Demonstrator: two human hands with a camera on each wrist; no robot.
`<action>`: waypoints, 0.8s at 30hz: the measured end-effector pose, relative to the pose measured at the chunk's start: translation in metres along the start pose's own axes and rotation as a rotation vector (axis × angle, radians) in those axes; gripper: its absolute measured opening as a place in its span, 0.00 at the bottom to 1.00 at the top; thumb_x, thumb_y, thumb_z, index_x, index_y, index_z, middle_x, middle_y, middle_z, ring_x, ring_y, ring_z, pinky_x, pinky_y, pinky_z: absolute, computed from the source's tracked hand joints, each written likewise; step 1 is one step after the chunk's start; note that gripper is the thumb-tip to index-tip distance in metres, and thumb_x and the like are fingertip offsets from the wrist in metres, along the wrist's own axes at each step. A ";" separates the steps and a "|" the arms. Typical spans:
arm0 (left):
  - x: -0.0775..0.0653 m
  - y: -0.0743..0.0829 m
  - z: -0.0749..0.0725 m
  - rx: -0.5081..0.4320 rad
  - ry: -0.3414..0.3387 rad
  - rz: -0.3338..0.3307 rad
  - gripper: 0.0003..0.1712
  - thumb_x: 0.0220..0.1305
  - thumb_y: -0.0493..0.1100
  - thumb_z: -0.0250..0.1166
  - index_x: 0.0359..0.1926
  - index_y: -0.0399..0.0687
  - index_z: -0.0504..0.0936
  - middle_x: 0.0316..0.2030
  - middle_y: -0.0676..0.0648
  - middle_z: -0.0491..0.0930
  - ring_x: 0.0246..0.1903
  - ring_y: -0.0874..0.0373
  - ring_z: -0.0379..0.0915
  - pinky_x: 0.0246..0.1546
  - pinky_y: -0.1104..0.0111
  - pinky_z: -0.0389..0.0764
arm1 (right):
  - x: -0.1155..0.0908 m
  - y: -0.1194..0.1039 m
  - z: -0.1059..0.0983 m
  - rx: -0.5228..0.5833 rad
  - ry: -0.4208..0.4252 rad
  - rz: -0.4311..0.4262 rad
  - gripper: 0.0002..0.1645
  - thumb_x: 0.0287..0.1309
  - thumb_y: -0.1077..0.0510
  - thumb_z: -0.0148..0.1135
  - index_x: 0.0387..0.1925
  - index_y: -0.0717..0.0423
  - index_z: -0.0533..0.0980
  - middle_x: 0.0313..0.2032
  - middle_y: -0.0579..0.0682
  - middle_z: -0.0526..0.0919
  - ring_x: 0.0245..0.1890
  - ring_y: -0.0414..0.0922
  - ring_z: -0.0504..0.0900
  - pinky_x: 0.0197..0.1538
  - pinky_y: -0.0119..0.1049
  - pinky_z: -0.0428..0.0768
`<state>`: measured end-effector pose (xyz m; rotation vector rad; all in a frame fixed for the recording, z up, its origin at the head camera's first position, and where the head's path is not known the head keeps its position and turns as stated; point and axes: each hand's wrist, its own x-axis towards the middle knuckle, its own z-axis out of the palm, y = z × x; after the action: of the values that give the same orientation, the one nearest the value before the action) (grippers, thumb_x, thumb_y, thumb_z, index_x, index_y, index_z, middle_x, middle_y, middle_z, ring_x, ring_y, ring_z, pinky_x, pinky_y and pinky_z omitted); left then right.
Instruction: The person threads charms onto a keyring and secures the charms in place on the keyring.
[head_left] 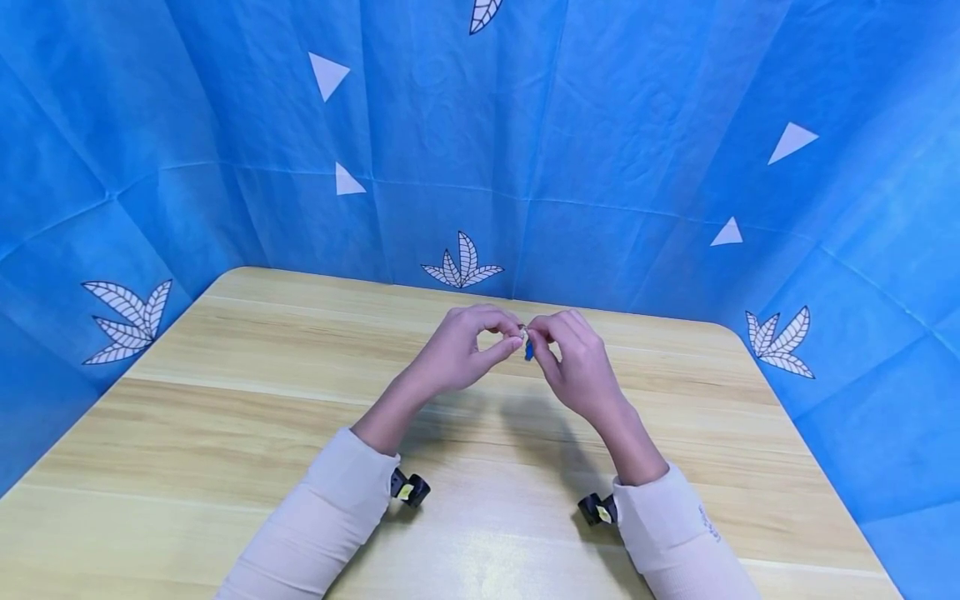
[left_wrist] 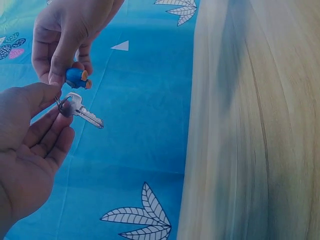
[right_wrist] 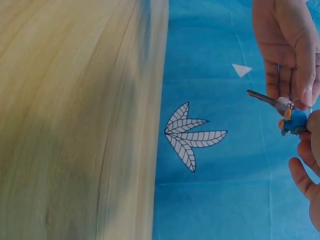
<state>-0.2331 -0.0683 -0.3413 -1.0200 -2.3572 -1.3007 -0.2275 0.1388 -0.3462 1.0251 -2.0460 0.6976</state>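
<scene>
Both hands meet in the air above the far half of the table. My left hand [head_left: 457, 350] pinches a small metal key ring [left_wrist: 60, 103] between thumb and fingertips. From that ring a silver key [left_wrist: 89, 117] sticks out, its toothed end pointing away from the palm. Close beside it, my right hand [head_left: 581, 367] pinches a small blue figurine charm [left_wrist: 76, 77] with orange feet. The right wrist view shows the charm [right_wrist: 296, 120] right against the key's head. Fingers cover part of the ring, and whether the charm is joined to it cannot be told.
A wood-grain table [head_left: 225, 417] spreads beneath both arms. Behind it and at its sides hangs a blue cloth [head_left: 450, 108] printed with white leaves and triangles. Black wrist cameras are strapped at the left cuff [head_left: 360, 475] and the right cuff [head_left: 641, 500].
</scene>
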 end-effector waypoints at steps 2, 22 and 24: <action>0.000 0.000 0.000 0.003 -0.001 0.013 0.05 0.72 0.43 0.66 0.39 0.48 0.88 0.45 0.52 0.87 0.47 0.60 0.80 0.49 0.62 0.80 | 0.000 0.000 -0.001 0.001 0.003 0.001 0.07 0.59 0.72 0.69 0.37 0.64 0.80 0.30 0.53 0.82 0.32 0.49 0.79 0.37 0.41 0.79; 0.000 0.000 -0.004 0.033 -0.032 0.069 0.05 0.71 0.41 0.67 0.41 0.46 0.88 0.47 0.48 0.87 0.53 0.55 0.80 0.57 0.59 0.78 | 0.000 0.000 -0.001 0.020 -0.021 0.048 0.06 0.60 0.72 0.69 0.37 0.63 0.80 0.29 0.52 0.81 0.32 0.47 0.78 0.36 0.39 0.80; 0.000 0.000 -0.003 0.031 -0.024 0.054 0.05 0.71 0.42 0.67 0.41 0.47 0.88 0.46 0.50 0.87 0.52 0.56 0.81 0.57 0.60 0.77 | 0.000 0.000 -0.001 0.016 -0.015 0.043 0.06 0.59 0.72 0.69 0.36 0.64 0.80 0.30 0.52 0.82 0.32 0.47 0.79 0.36 0.40 0.80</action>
<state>-0.2334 -0.0707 -0.3392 -1.0881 -2.3431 -1.2352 -0.2268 0.1397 -0.3453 1.0008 -2.0839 0.7309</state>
